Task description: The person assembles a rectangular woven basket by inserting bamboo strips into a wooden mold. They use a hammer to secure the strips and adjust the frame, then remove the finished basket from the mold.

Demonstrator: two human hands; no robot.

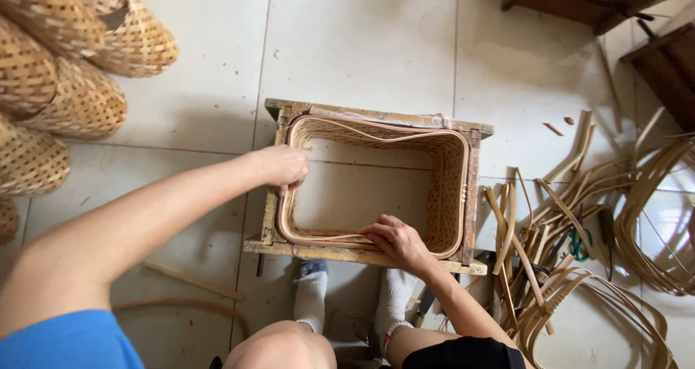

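Hands (282, 168) (394, 240) on woven basket (449, 188) rim, fingers pinching bamboo strip (384, 137), wooden frame (376, 115)

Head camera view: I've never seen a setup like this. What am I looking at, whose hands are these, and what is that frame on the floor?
One camera, worn on a person's head, looks down at their own bare arms, knees and socked feet. On the tiled floor stands a rectangular wooden frame with a woven basket wall fitted inside. The left hand grips its left rim; the right hand presses the near rim. Finished woven baskets are piled far left; loose bamboo strips lie to the right.
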